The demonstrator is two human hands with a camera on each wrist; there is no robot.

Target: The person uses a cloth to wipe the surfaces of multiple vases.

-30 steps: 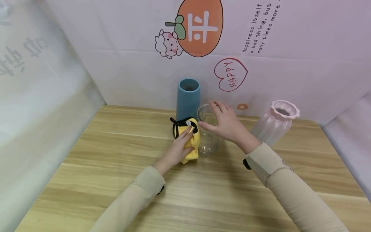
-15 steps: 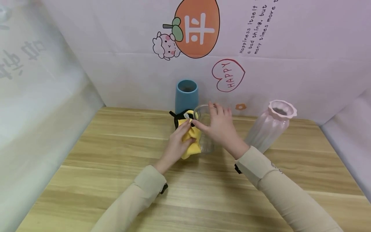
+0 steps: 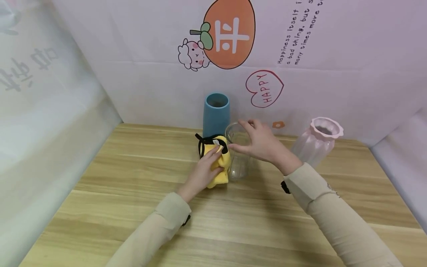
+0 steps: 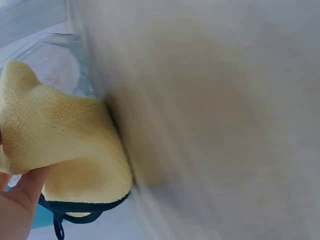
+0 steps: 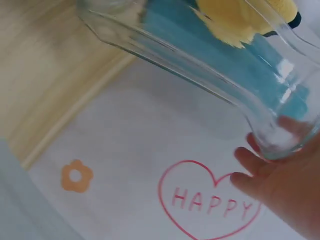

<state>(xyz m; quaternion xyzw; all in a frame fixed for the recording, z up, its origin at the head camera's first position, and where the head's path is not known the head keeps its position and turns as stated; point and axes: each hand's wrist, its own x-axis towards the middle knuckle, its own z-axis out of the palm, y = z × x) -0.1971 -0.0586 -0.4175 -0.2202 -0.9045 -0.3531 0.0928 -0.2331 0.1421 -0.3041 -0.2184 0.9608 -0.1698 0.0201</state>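
Observation:
My left hand (image 3: 201,170) grips a folded yellow cloth (image 3: 218,180) with black edging and a black loop, held against the left side of a clear glass vase (image 3: 239,168). In the left wrist view the cloth's fluffy folds (image 4: 65,125) hide most of the fingers. With thumb and fingers spread around its flared rim, my right hand (image 3: 261,144) holds the vase near the top. The right wrist view shows the ribbed glass (image 5: 175,62) running down from that hand, with yellow cloth seen through and beyond it.
A tall blue vase (image 3: 216,118) stands just behind the cloth, by the printed white backdrop (image 3: 160,92). To the right is a pink fluted vase (image 3: 313,146), partly behind the right forearm. Everything stands on a wooden tabletop (image 3: 133,178).
Half a second ago the glass vase and right hand were further left, pressed closer to the cloth. They have shifted back right, and the cloth has dropped slightly with the left hand.

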